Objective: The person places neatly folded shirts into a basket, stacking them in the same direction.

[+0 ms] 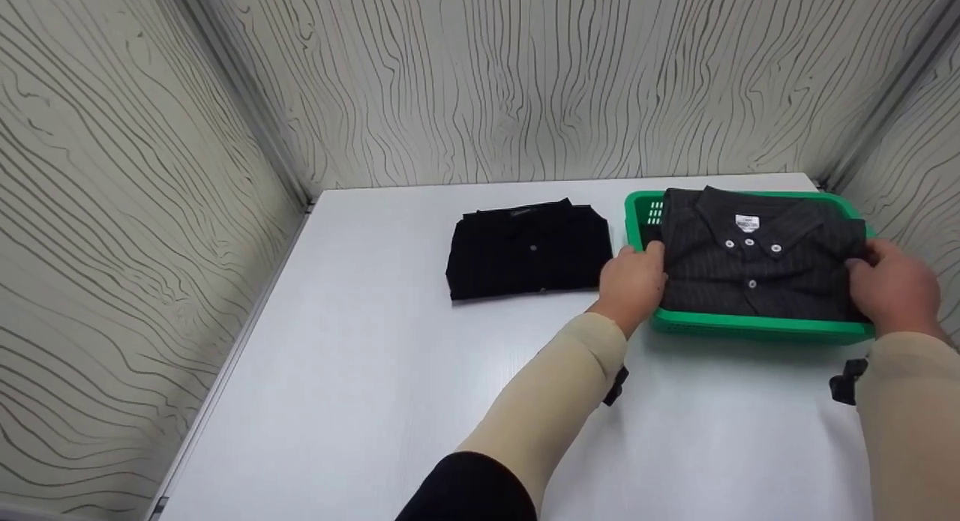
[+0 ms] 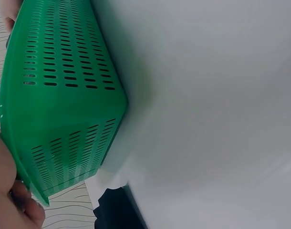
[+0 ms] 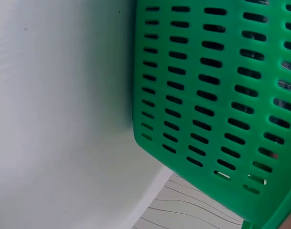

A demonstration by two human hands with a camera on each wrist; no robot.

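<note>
Currently, the dark grey button-down shirt (image 1: 799, 277) is lying folded, front up, in the mouth of the green perforated basket (image 1: 765, 325), which is standing near the far right corner of the table (image 1: 360, 371). Its collar (image 1: 720, 208) is pointing toward the table's far edge.

Left hand (image 1: 631, 285): grasping the shirt's left side at the basket's left rim; whether the fingers are also catching the rim is not showing clearly. Right hand (image 1: 896, 288): pinching the shirt's right side, thumb on top.

Handling (judged): the cloth is looking light, soft and limp, so the middle is likely to be sagging whenever the ends are carrying the load. The collar is probably adding the most stiffness. Slipping is seeming a small risk, the weave appearing matte; loosening folds are posing the larger one. Nothing is suggesting fragility.

Hold: opposite side edges, all layers between thumb and fingers, are offering the most even support. The basket is looking like thin, slightly springy plastic; its rim is presenting the best grip for steadying.

Toward the far left corner from the basket, the black folded shirt (image 1: 525, 259) is resting flat near the far edge.
</note>
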